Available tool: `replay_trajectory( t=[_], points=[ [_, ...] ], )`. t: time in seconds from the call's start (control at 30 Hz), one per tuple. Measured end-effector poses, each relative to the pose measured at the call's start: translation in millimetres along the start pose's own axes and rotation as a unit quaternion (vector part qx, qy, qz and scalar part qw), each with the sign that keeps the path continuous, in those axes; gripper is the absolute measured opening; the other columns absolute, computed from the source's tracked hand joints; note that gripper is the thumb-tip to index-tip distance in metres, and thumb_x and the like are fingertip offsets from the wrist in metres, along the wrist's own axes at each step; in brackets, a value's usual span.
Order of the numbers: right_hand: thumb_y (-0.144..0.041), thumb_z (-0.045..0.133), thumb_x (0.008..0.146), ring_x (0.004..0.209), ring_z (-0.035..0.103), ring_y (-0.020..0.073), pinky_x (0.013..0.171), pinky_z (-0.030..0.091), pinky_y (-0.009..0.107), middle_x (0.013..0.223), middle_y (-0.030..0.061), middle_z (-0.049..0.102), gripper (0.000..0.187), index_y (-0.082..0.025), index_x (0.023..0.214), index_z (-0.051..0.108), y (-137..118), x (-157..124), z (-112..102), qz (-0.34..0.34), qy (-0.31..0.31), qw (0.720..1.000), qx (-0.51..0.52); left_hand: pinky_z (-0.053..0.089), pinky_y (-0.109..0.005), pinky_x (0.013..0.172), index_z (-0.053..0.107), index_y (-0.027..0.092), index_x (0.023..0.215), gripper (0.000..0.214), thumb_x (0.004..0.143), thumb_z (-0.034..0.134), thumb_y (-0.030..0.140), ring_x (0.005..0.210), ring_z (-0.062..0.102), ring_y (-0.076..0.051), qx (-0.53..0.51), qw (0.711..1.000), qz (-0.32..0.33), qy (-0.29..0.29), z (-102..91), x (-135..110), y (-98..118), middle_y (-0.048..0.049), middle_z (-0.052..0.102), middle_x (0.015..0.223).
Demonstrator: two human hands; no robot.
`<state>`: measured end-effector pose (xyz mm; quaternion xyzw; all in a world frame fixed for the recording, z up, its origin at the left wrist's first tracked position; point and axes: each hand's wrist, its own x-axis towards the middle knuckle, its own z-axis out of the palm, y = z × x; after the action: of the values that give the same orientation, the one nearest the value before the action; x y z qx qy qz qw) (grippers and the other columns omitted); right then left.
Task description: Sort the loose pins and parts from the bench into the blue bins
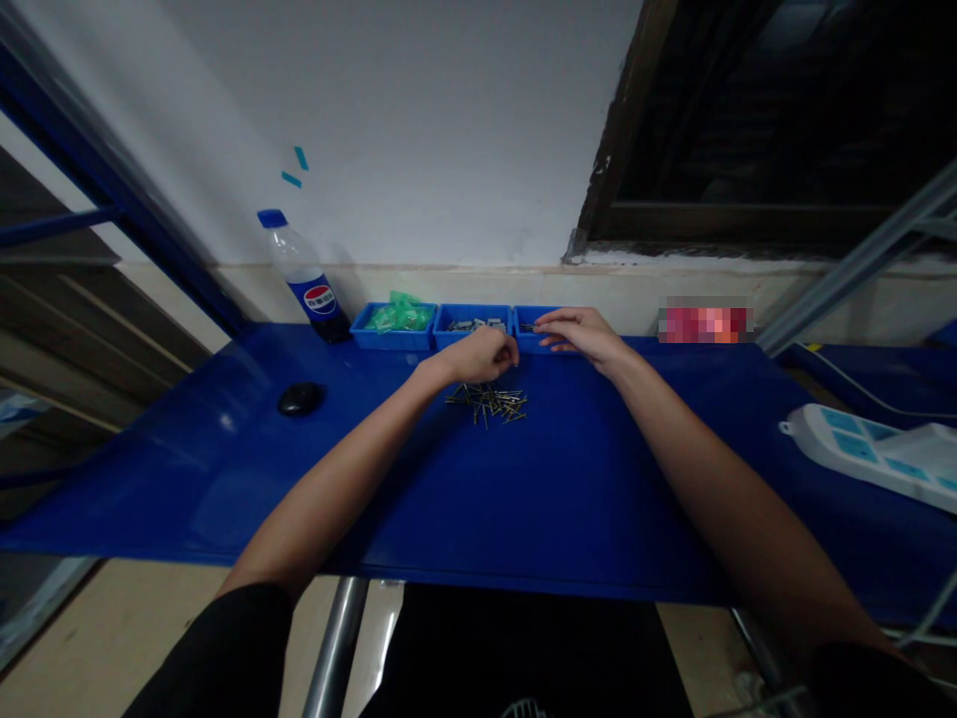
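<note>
My left hand (482, 352) is curled closed just above a loose pile of thin metal pins or screws (499, 403) on the blue table (523, 499). Whether its fingers hold anything is hidden. My right hand (583, 334) reaches over the right blue bin (534, 344), fingers stretched out and slightly bent, with nothing visible in them. A few small dark pieces show inside that bin, partly covered by the hand. Beside it stands the middle blue bin (443, 337), which contains small metal parts (468, 325).
The left blue bin (374, 339) holds a green plastic bag (400, 316). A cola bottle (318, 294) stands against the wall, with a black computer mouse (300, 399) nearer me. To the right lie a white-and-blue compartment box (859, 439) and a pixelated red item (703, 324).
</note>
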<state>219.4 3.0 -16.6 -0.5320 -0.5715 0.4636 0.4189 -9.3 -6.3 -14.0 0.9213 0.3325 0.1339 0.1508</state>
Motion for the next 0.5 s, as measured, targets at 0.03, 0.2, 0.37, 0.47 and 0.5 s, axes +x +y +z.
replay_trajectory(
  t=[0.03, 0.2, 0.37, 0.47, 0.5],
  points=[
    [-0.019, 0.08, 0.08, 0.075, 0.074, 0.0159, 0.066, 0.059, 0.026, 0.099, 0.0094, 0.082, 0.013, -0.019, 0.093, 0.081, 0.4, 0.2, 0.1, 0.002, -0.006, 1.0, 0.0, 0.048, -0.027, 0.072, 0.079, 0.011, 0.098, 0.03, 0.079, 0.056, 0.005, 0.073, 0.065, -0.016, -0.011, 1.0, 0.003, 0.019, -2.3, 0.2, 1.6, -0.0088, 0.077, 0.087],
    [-0.026, 0.081, 0.083, 0.077, 0.076, 0.0174, 0.065, 0.06, 0.027, 0.096, 0.009, 0.082, 0.009, -0.022, 0.092, 0.081, 2.8, -0.2, 2.1, 0.012, -0.073, 0.997, 0.001, 0.053, -0.028, 0.077, 0.078, 0.012, 0.1, 0.027, 0.082, 0.058, 0.013, 0.078, 0.069, -0.016, -0.093, 0.989, -0.004, 0.114, -5.6, 0.8, 7.3, -0.009, 0.078, 0.09],
    [-0.035, 0.078, 0.09, 0.086, 0.077, 0.02, 0.07, 0.063, 0.028, 0.099, 0.0093, 0.082, 0.011, -0.024, 0.093, 0.081, 1.3, -4.8, 4.4, 0.029, -0.147, 0.989, 0.02, 0.056, -0.027, 0.077, 0.075, 0.013, 0.098, 0.024, 0.082, 0.059, 0.017, 0.076, 0.069, -0.014, -0.158, 0.974, -0.014, 0.159, -1.6, 2.4, 7.8, -0.0081, 0.078, 0.091],
    [-0.035, 0.078, 0.09, 0.088, 0.078, 0.0206, 0.072, 0.063, 0.028, 0.099, 0.0092, 0.082, 0.012, -0.024, 0.093, 0.08, -1.0, -7.4, 4.3, 0.035, -0.169, 0.984, 0.042, 0.058, -0.028, 0.078, 0.074, 0.012, 0.096, 0.022, 0.081, 0.059, 0.018, 0.077, 0.07, -0.014, -0.193, 0.966, -0.016, 0.171, -1.9, 3.1, 7.8, -0.0088, 0.077, 0.092],
    [-0.035, 0.079, 0.09, 0.088, 0.078, 0.0206, 0.073, 0.063, 0.028, 0.098, 0.0092, 0.082, 0.012, -0.024, 0.093, 0.08, -1.7, -8.0, 4.0, 0.035, -0.173, 0.983, 0.05, 0.058, -0.028, 0.078, 0.074, 0.011, 0.095, 0.021, 0.081, 0.06, 0.019, 0.078, 0.07, -0.014, -0.204, 0.963, -0.015, 0.175, -2.5, 3.2, 7.9, -0.009, 0.077, 0.092]
  ],
)
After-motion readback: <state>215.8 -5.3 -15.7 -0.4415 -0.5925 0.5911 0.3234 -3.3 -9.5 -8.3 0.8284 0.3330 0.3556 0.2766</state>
